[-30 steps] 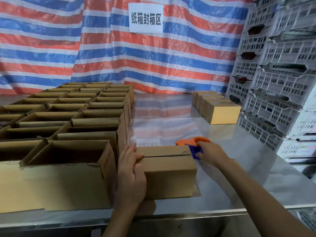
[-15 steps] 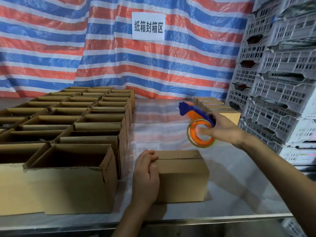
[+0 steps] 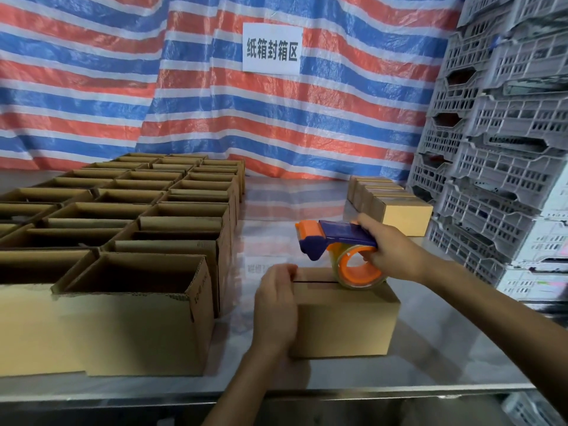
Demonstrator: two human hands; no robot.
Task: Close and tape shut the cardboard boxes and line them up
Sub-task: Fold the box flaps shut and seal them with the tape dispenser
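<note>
The tape dispenser (image 3: 344, 233) gripped by the right hand (image 3: 393, 252) is dark blue with an orange front; its roll (image 3: 362, 278) has an orange core under clear yellowish tape. Under that grip the closed box (image 3: 344, 324) is tan. Left of the grip the open boxes (image 3: 129, 330) are the same tan, darker inside. Beyond the grip a tarp (image 3: 123, 87) is striped red-orange, blue and white; its sign (image 3: 272, 35) is white with black characters.
</note>
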